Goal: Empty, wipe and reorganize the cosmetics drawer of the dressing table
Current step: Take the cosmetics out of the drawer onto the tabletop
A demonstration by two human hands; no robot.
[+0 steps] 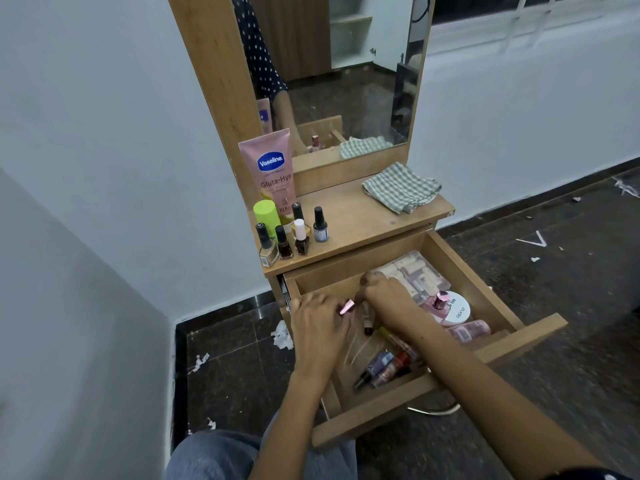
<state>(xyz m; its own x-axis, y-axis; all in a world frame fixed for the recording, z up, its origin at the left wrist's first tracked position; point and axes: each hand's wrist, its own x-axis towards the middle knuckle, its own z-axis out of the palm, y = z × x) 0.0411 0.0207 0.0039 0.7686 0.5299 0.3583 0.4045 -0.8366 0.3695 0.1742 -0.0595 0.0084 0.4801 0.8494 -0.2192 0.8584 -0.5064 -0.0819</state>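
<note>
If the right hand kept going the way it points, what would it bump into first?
Probably the far-left inner wall of the drawer. The right hand points up and left, toward the pink item in the left hand, which might come first. Depth is hard to judge.

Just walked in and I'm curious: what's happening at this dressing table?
A person is emptying the open wooden drawer. The left hand holds a small shiny pink tube; the right hand reaches among the cosmetics left inside. Several nail polish bottles already stand on the wooden tabletop, beside a folded checked cloth.
</note>
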